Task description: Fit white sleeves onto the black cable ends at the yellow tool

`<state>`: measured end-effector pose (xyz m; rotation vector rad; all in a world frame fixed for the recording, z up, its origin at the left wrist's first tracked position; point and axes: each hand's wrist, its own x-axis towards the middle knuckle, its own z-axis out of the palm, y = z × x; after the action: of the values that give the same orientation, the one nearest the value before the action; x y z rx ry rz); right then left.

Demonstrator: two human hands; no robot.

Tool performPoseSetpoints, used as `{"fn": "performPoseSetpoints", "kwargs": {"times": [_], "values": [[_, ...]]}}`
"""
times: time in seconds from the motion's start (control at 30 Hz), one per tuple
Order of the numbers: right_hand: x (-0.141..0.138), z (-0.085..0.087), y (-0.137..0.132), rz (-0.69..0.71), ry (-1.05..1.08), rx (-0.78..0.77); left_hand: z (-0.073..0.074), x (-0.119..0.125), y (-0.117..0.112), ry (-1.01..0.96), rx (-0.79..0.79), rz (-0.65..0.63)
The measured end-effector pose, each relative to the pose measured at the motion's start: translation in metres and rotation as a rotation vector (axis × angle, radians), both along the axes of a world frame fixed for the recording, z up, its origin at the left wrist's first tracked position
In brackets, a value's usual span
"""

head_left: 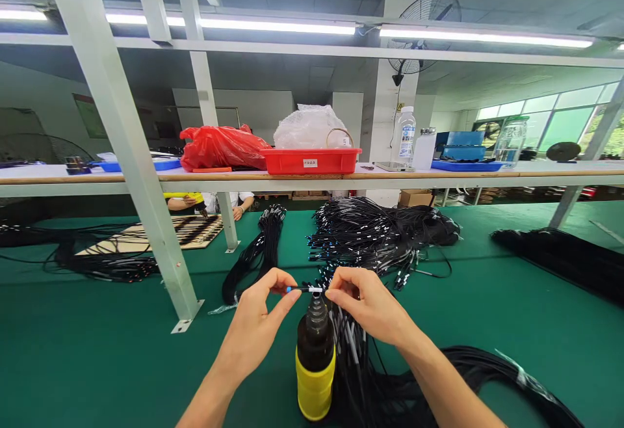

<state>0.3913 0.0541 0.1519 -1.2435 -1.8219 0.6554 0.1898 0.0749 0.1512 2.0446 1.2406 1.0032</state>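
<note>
A thin black cable (304, 289) with a blue tip and a pale sleeve is stretched level between my two hands. My left hand (263, 307) pinches it close to the blue tip. At the pale sleeve's other end, the fingers of my right hand (365, 299) are closed on the cable. Just beneath the sleeve is the ribbed nozzle of an upright yellow and black heat gun (316, 379); I cannot tell whether they touch. A bundle of black cables (353, 343) with pale sleeves lies right of the heat gun, partly behind my right arm.
A large heap of black cables (370, 229) lies farther back on the green table (97, 356). A smaller bundle (263, 246) is left of it, near a white post (166, 252). Overhead, a shelf (234, 184) holds a red tray (312, 162). Another person's hand (238, 211) shows behind the post.
</note>
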Motion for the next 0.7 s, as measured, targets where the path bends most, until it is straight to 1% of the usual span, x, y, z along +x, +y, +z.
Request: {"fn": "performPoseSetpoints", "kwargs": {"times": [0.1, 0.23, 0.43, 0.57, 0.7], "values": [[0.0, -0.0006, -0.0011, 0.0, 0.03, -0.018, 0.0005, -0.0012, -0.0007, -0.022, -0.002, -0.008], [0.0009, -0.0004, -0.0026, 0.023, 0.038, -0.006, 0.003, -0.0011, -0.0044, -0.007, 0.016, -0.033], [0.0036, -0.0004, -0.0045, 0.06, -0.011, -0.005, 0.0059, 0.0016, -0.0089, 0.031, 0.032, -0.064], [0.004, -0.0023, -0.0029, 0.045, 0.0, -0.001, 0.0072, 0.003, -0.0093, 0.054, 0.033, -0.055], [0.0016, -0.0029, -0.0031, 0.027, 0.038, 0.01, 0.0045, 0.0048, -0.009, 0.041, 0.072, -0.035]]}}
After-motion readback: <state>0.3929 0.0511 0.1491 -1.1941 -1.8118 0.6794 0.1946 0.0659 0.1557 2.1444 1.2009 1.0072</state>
